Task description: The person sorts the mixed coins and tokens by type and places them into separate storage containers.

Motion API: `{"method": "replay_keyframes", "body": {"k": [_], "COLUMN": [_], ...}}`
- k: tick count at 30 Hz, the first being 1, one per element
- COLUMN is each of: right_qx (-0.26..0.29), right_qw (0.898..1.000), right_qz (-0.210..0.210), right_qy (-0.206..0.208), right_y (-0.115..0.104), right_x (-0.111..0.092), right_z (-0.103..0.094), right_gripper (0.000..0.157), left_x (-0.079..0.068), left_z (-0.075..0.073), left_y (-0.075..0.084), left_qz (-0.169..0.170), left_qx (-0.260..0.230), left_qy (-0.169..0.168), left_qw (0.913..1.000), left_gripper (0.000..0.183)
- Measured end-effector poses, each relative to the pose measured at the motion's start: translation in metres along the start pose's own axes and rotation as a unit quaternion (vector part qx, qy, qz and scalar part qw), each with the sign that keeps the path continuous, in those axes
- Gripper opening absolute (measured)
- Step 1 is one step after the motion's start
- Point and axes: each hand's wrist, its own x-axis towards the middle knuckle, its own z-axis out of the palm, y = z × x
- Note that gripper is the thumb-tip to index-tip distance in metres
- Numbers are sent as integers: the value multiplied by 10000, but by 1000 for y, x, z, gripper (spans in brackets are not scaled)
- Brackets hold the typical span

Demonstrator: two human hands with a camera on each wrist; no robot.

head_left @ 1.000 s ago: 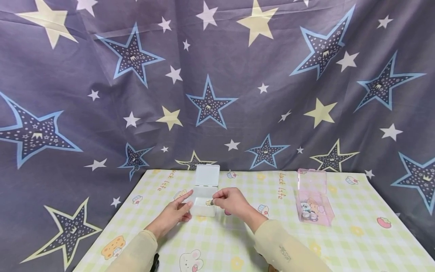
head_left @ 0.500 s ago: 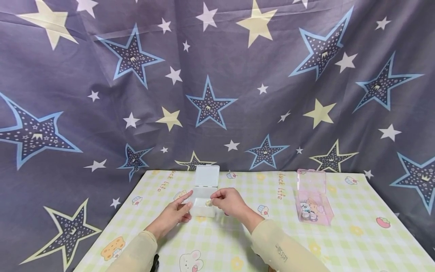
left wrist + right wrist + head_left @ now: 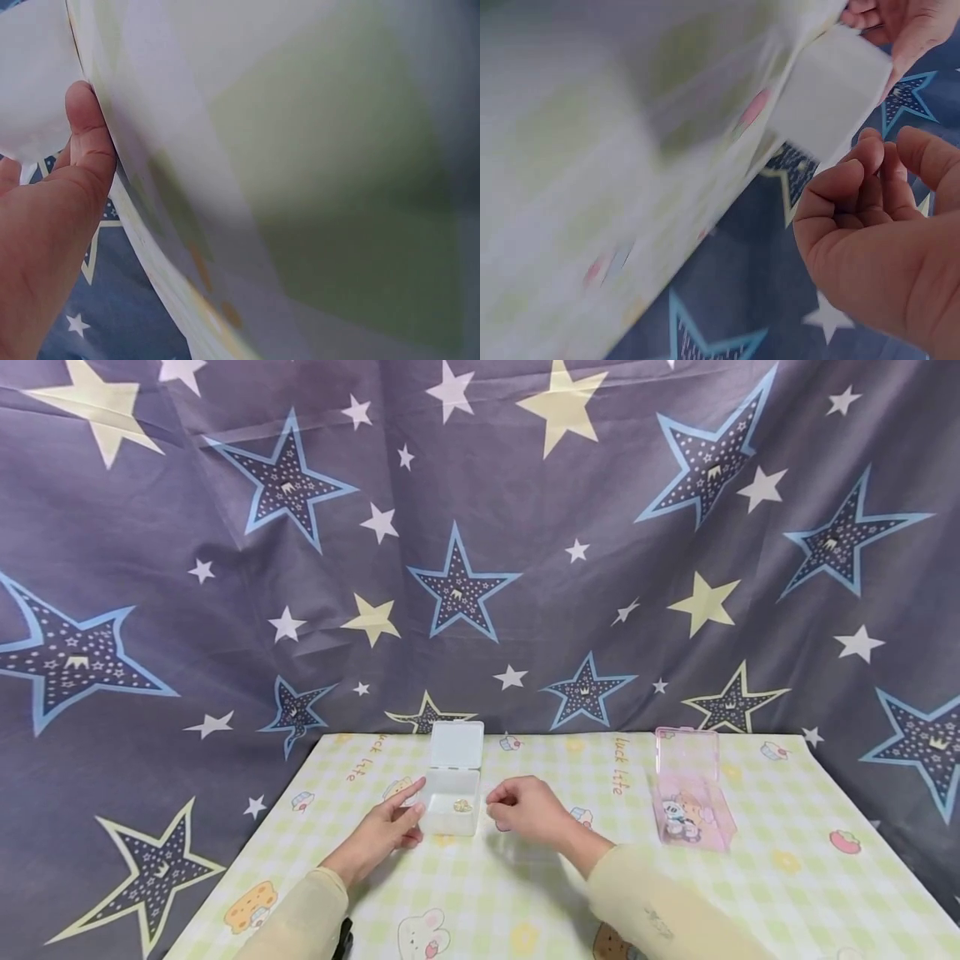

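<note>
A small white box (image 3: 452, 821) stands with its lid (image 3: 457, 745) raised at the back. Inside, toward the right, lies a small shiny gold-coloured piece (image 3: 462, 806), too small to name. My left hand (image 3: 378, 837) rests against the box's left wall, index finger and thumb extended along it. Just right of the box, apart from it, is my right hand (image 3: 529, 810). Its fingers are loosely curled, with nothing seen between them in the right wrist view, where the white box (image 3: 829, 94) shows beyond them.
A clear pink box (image 3: 693, 827) with its lid up stands to the right, several cartoon figures showing at it. A green-checked cloth (image 3: 480, 902) with printed pictures covers the table. A dark star-patterned curtain (image 3: 510, 485) hangs behind.
My right hand has drawn back to the right, out of the white box, leaving the gold-coloured piece in it. My left hand has stayed at the box.
</note>
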Motion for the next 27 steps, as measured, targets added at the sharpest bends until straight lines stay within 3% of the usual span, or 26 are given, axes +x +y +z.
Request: {"method": "replay_keyframes", "body": {"k": [4, 9, 12, 17, 21, 23, 25, 26, 27], "right_qx": [-876, -1890, -2223, -2882, -3210, -3287, -3343, -3370, -3411], "right_qw": [9956, 9806, 9732, 9518, 9376, 9331, 9297, 9279, 9258], "right_qz": [-312, -376, -219, -60, 333, 540, 744, 808, 871], "right_qy": [120, 358, 548, 1051, 1298, 1357, 1358, 1378, 1381], "right_y": [15, 41, 56, 86, 108, 119, 130, 135, 140], "right_x": [-22, -59, -82, -114, -131, -138, -144, -146, -149], "right_z": [-38, -99, -138, -200, -235, -245, -251, -253, -255], "right_gripper": [10, 10, 12, 15, 24, 28, 33, 35, 38], "left_x": [0, -3, -6, -8, -7, -7, -10, -11, -12], "left_z": [-2, -5, -7, -12, -21, -29, -40, -47, -54], "left_y": [0, 2, 3, 6, 7, 5, 4, 2, 1], "left_qz": [-19, -56, -101, -140, -137, -72, 158, 288, 497], "left_qx": [41, 29, 23, -134, -170, 150, 945, 1429, 2032], "left_qy": [32, 88, 128, 113, 95, 165, 304, 401, 512], "left_qw": [10000, 9999, 9999, 9997, 9997, 9997, 9949, 9885, 9765], "left_gripper": [61, 61, 60, 63, 67, 66, 65, 64, 64]}}
